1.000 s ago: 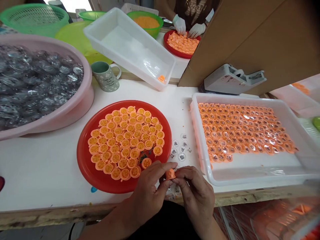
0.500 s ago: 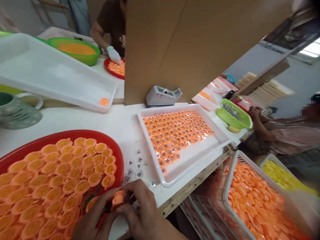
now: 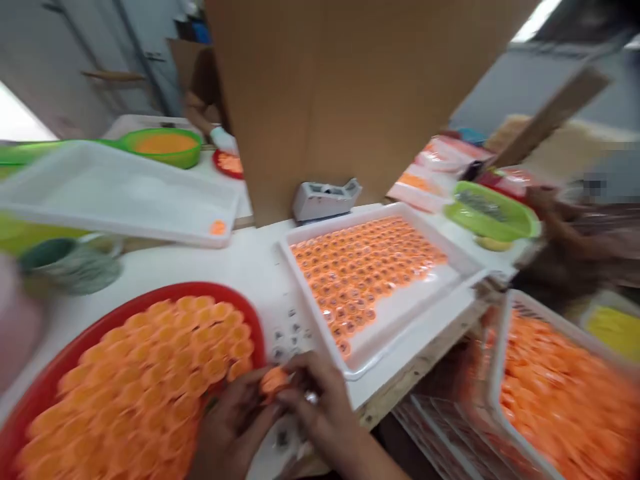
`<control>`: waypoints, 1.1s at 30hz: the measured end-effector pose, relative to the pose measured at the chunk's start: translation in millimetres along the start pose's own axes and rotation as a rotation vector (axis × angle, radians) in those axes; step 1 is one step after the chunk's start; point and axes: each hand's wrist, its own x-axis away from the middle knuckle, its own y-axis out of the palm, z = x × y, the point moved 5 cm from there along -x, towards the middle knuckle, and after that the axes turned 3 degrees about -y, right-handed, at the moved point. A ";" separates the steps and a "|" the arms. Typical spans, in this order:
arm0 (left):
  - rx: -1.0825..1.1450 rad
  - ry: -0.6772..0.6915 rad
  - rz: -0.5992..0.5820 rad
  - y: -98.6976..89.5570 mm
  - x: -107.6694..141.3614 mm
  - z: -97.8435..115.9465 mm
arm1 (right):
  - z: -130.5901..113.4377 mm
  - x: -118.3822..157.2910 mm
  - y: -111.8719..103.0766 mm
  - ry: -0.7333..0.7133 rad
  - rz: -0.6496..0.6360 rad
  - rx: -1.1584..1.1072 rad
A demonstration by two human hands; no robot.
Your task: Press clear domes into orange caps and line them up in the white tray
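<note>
My left hand [image 3: 226, 427] pinches a small round orange plastic piece [image 3: 273, 380] above the front of the white table. The fingers of my right hand [image 3: 325, 410] are closed against the same piece from the right; blur hides the exact grip. On the left, a red tray [image 3: 250, 320] carries many orange round pieces with darker centres, laid in rows. Small clear discs with dark prints [image 3: 280, 337] lie just beyond my hands. Farther right, a white tray [image 3: 425, 300] contains rows of orange pieces with printed discs.
A tape dispenser [image 3: 327, 200] stands before a cardboard panel [image 3: 320, 100]. At the left are a mug [image 3: 75, 267] and a tilted white tray [image 3: 125, 193]. A crate of orange parts [image 3: 565, 380] sits below the table's right edge. Two co-workers are partly visible behind.
The view has swung, so the table and trays sit slightly lower and farther right. My hands still hold the orange piece together, now turned with a different side showing.
</note>
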 end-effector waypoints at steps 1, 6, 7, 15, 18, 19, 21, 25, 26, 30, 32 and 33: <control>0.048 -0.034 -0.012 6.1 2.3 3.6 | -1.1 0.3 -1.4 -0.029 -0.021 -0.021; 0.123 -0.096 -0.049 11.6 2.2 4.4 | -12.0 8.2 -3.8 -0.302 -0.056 0.124; 0.111 -0.094 -0.041 9.2 2.5 3.0 | -14.8 10.9 -1.7 -0.355 -0.077 0.169; -0.140 0.121 -0.003 -1.2 8.0 13.2 | -18.4 22.1 14.7 -0.632 -0.073 0.468; -0.295 0.331 0.077 -4.8 12.5 21.2 | -14.8 27.8 16.7 -0.729 -0.068 0.529; -0.330 0.402 0.100 -5.4 14.6 23.2 | -13.3 30.0 16.9 -0.751 -0.068 0.554; -0.382 0.517 0.139 -6.1 18.7 25.3 | -10.7 33.7 17.1 -0.778 -0.073 0.584; -0.395 0.547 0.152 -5.6 20.2 21.9 | -8.2 33.7 15.8 -0.707 -0.062 0.484; -0.372 0.502 0.134 -5.4 18.7 19.1 | -9.1 32.7 15.4 -0.686 -0.051 0.449; -0.184 0.232 0.091 -8.6 14.7 7.7 | -14.0 26.4 16.1 -0.564 -0.063 0.321; -0.112 0.153 0.075 -10.2 15.3 7.3 | -12.1 20.9 16.2 -0.423 -0.082 0.213; -0.095 0.137 0.066 -10.6 15.5 8.7 | -9.8 17.9 16.8 -0.346 -0.098 0.161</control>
